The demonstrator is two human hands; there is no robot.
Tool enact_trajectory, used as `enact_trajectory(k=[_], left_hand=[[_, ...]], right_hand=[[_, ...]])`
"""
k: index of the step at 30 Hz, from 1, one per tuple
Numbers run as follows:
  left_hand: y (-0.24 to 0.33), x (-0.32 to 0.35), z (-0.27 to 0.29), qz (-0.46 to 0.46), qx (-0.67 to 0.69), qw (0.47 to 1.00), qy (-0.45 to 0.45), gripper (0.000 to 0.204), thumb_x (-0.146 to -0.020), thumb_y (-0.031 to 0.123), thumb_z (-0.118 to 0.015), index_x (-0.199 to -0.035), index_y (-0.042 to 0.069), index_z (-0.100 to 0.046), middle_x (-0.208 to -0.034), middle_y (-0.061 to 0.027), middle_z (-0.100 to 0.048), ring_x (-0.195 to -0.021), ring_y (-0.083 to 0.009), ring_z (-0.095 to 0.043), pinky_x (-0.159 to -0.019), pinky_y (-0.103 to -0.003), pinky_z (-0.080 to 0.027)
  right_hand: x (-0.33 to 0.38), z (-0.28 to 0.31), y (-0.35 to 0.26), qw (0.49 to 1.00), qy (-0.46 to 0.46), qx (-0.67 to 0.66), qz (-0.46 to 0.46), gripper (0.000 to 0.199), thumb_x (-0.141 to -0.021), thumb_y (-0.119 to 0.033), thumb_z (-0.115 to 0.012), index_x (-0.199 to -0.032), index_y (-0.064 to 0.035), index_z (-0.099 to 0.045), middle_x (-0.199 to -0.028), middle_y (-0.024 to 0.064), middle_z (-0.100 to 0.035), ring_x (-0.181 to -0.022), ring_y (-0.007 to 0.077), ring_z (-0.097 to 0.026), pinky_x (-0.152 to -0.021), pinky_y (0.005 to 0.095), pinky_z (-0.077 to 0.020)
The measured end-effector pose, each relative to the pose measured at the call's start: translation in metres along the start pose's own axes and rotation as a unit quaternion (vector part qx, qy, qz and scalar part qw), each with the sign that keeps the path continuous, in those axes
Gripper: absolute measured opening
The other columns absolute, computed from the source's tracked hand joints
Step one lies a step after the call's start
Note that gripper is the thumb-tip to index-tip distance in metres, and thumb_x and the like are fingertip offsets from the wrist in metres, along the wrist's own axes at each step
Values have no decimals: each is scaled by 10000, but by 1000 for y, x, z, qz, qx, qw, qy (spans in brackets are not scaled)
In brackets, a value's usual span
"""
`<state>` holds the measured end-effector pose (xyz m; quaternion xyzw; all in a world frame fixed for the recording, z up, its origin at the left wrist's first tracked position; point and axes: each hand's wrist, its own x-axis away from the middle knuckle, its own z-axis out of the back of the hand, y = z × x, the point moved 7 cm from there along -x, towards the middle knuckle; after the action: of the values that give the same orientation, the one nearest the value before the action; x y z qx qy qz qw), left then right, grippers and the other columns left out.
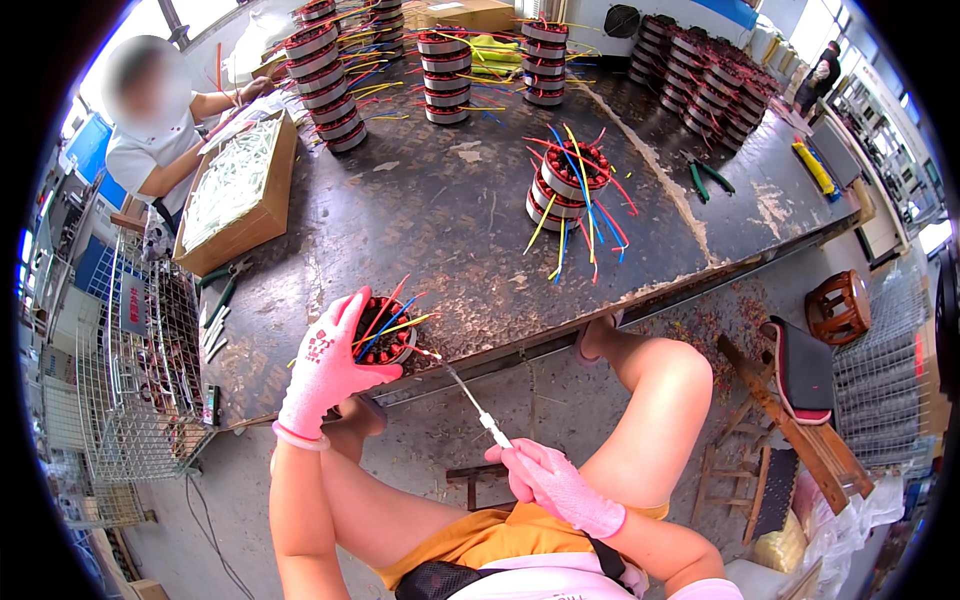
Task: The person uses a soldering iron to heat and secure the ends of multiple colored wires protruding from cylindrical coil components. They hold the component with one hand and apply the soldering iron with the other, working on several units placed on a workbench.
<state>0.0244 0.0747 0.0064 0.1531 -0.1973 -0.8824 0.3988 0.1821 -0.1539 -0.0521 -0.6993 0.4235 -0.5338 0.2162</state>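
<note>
At the table's near edge, my left hand (328,365), in a pink glove, is wrapped round the side of a motor stator (388,345). Red, blue and yellow lead wires stick up from the stator's dark red windings. My right hand (560,488), gloved in pink too, pinches a slim white tube-like piece (488,424) over my lap. From this piece a thin pale length runs up to a red lead at the stator's right side; whether it is wire or sleeving I cannot make out. Farther back stand two stacked stators (566,190) with splayed coloured leads.
A cardboard box (270,215) of white sleeves stands on the left, beside green-handled pliers (222,300) and loose white sleeves (214,335). Stator stacks (445,85) line the back. Green-handled cutters (712,178) lie right. A person (150,130) works at the far left.
</note>
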Motion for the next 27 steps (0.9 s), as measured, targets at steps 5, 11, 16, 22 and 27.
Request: enact_trajectory(k=[5,11,16,22,27], left_hand=[[0,-1,0,0,-5,1000,-2,977,-556,239,-862,-1395,20,-414,-1304,-185,-515,-1189,-356,-523,-997,-400,-436],[-2,0,-2,-3,-10,1000,1,979,-555,246,-868,-1394,22,-415,-1308,-186,-512,-1193,-357,-519,-1002,-401,-434],[-2,0,-2,-3,-10,1000,0,976,-556,244,-866,-1393,21,-416,-1307,-186,-513,-1194,-357,-519,-1003,-402,-433],[0,0,0,-2,-5,1000,2,970,-560,242,-860,-1393,18,-417,-1298,-185,-520,-1190,-357,-523,-1002,-401,-432],[0,0,-1,1,-4,1000,0,966,-562,236,-856,-1393,16,-417,-1296,-187,-522,-1186,-357,-525,-1000,-400,-433]], right_hand=[[-3,4,6,1000,4,16,-8,304,-1005,-243,-459,-1105,9,-598,-646,-34,-431,-538,53,-377,-496,218,-293],[-1,2,3,1000,3,12,-1,300,-1003,-238,-457,-1106,6,-599,-633,-33,-432,-533,53,-372,-497,217,-293],[0,1,-1,1000,7,13,-2,302,-1002,-229,-455,-1095,20,-597,-653,-31,-438,-544,55,-386,-501,220,-308],[0,2,0,1000,6,26,1,295,-1002,-225,-458,-1087,21,-598,-667,-31,-446,-550,59,-395,-504,221,-317],[2,0,-2,1000,6,0,-5,292,-1003,-224,-466,-1081,27,-594,-674,-30,-446,-548,59,-396,-500,219,-311]])
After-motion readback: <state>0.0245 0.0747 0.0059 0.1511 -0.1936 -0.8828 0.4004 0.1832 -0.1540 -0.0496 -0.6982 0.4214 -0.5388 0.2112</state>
